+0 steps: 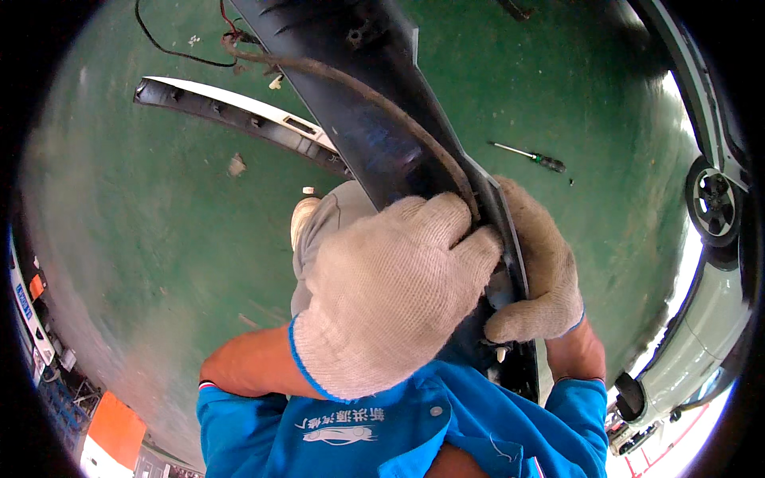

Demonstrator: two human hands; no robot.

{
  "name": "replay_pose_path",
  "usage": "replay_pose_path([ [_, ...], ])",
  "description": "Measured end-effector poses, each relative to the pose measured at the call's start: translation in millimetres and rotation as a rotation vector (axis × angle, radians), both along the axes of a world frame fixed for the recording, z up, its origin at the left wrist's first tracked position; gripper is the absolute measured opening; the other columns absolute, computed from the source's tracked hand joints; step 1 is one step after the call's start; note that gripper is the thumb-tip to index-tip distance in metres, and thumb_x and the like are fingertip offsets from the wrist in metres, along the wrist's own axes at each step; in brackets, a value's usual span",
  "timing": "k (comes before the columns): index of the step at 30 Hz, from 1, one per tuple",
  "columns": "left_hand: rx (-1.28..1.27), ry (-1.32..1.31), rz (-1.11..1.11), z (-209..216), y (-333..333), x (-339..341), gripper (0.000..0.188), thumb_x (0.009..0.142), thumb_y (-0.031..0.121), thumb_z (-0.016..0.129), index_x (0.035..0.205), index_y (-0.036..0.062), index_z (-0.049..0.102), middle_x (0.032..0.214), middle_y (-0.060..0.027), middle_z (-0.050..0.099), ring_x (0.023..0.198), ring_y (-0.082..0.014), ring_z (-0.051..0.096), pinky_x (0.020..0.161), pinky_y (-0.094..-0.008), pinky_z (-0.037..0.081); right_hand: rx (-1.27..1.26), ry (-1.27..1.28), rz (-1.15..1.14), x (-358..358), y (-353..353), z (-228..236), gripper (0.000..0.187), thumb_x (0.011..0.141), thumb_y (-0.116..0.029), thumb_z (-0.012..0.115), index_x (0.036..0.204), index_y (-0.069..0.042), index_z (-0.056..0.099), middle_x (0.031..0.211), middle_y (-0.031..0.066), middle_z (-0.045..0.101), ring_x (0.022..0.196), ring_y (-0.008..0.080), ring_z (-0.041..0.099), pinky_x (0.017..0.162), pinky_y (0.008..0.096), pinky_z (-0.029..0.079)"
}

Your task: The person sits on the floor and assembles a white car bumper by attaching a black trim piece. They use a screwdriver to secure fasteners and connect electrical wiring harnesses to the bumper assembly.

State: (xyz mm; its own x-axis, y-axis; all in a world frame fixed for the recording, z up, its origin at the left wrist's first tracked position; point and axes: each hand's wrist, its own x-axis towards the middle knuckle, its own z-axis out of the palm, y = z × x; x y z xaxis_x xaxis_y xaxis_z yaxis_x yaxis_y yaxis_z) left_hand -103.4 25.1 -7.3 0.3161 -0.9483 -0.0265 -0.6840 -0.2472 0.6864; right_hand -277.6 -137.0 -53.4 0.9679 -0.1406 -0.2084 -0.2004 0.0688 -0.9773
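Note:
A long black plastic trim panel (374, 151) slants from the top of the view down to my lap. Along its inner face runs a brown taped cable (398, 115), whose near end goes in beside my left fingers. My left hand (390, 291), in a beige knit glove, presses into the panel with bent, closed fingers; its fingertips are hidden. Wrapped round the panel's right edge is my gloved right hand (542, 267), thumb on the inner face, other fingers outside. Just below that thumb a small pale clip (500, 354) sticks out of the panel.
On the green floor (191, 263) lie a screwdriver (546, 162) to the right and a white trim strip (239, 111) to the left. Black and red wires (191, 58) hang out at the top left. A pale car (709, 311) stands at the far right.

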Motion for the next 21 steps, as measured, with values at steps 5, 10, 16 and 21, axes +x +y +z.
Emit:
replay_pose_path([
  [5,-0.002,-0.006,-0.006,-2,0,1,0.025,0.080,0.017,0.071,0.104,0.0231,0.079,0.098,-0.0006,0.072,0.090,-0.0248,0.072,0.075,-0.0390,0.059,0.004,-0.021,0.025,5,-1,0,0.131,0.059,-0.046,0.103,0.158,0.007,0.036,0.160,0.0246,0.042,0.148,0.0336,0.042,0.124,0.0460,0.030],
  [10,0.018,-0.015,-0.024,-6,0,2,0.024,0.081,0.019,0.071,0.103,0.0235,0.078,0.100,0.0006,0.072,0.093,-0.0249,0.071,0.078,-0.0402,0.058,-0.018,-0.046,0.035,5,-2,-3,0.130,0.059,-0.043,0.104,0.158,0.006,0.036,0.159,0.0238,0.044,0.147,0.0334,0.043,0.124,0.0453,0.031],
  [16,-0.115,0.016,0.013,-16,3,2,0.026,0.079,0.015,0.073,0.103,0.0226,0.075,0.094,-0.0001,0.072,0.085,-0.0258,0.071,0.072,-0.0391,0.058,0.019,0.059,0.017,4,-2,3,0.131,0.058,-0.040,0.104,0.159,0.005,0.035,0.160,0.0220,0.044,0.148,0.0316,0.042,0.124,0.0448,0.030],
  [21,-0.151,0.085,0.025,-21,4,4,0.026,0.075,0.012,0.075,0.099,0.0209,0.076,0.091,-0.0014,0.072,0.083,-0.0276,0.071,0.070,-0.0389,0.058,0.085,0.071,-0.036,3,3,4,0.132,0.056,-0.037,0.105,0.160,0.004,0.034,0.160,0.0198,0.044,0.148,0.0297,0.042,0.124,0.0433,0.031],
])
